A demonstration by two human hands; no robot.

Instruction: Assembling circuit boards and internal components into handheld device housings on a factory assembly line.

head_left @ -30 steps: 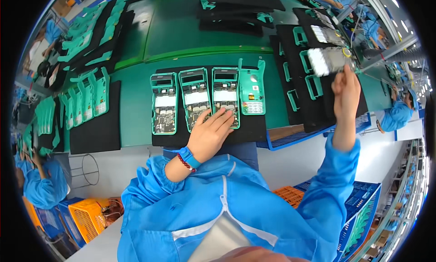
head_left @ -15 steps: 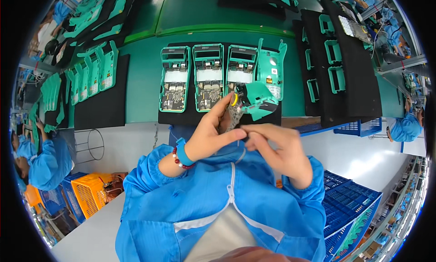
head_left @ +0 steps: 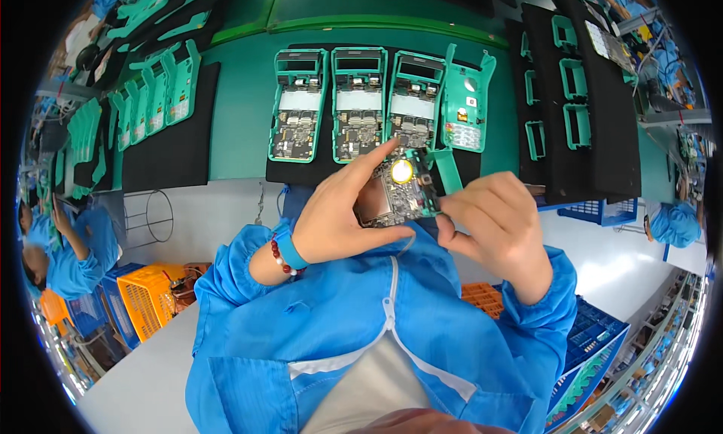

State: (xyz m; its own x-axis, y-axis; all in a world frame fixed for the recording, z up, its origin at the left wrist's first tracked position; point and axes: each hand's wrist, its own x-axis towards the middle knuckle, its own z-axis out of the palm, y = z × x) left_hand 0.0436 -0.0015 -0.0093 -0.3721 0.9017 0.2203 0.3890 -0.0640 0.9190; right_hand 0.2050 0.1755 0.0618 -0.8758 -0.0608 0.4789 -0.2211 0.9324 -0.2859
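Over the near edge of the bench I hold a circuit board with its component side facing up. A round, yellow-rimmed part and a square metal-coloured plate sit on it. My left hand grips the board's left side between thumb and fingers. At its right edge, the bent fingers and thumb of my right hand pinch the board. A green plastic piece sticks up beside the board's far right corner, apparently joined to it. Beyond lie several green device housings fitted with boards, and a green cover.
Black mats with green covers lie at the left, and green frames rest on mats at the right. Orange crates and a blue crate stand beside me. Another person sits at far left.
The board has turned from edge-on to lying face up, and the green piece has swung with it. My right hand has shifted right onto the board's edge. The whole view has shifted slightly.
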